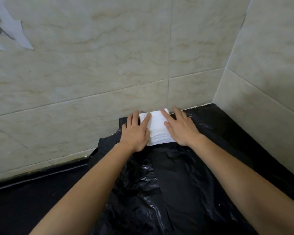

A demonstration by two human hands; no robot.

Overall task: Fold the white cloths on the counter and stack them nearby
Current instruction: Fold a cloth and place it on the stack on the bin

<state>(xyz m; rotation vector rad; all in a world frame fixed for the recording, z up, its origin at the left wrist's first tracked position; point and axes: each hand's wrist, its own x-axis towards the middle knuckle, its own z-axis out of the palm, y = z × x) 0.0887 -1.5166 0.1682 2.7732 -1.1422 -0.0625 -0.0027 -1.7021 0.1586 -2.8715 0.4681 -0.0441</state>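
A stack of folded white cloths [157, 128] lies at the back of the counter, against the tiled wall. Several folded edges show along its near side. My left hand [136, 130] rests flat on the stack's left part, fingers straight and spread. My right hand [181, 127] lies flat on its right part, fingers straight and pointing toward the wall. Both hands cover the sides of the stack; only its middle shows.
Crumpled black plastic sheeting [168, 180] covers the dark counter [24, 197] under my arms. Tiled walls [109, 65] close off the back, and another tiled wall [265, 82] closes the right side, forming a corner. Torn paper [8, 29] sticks to the wall at upper left.
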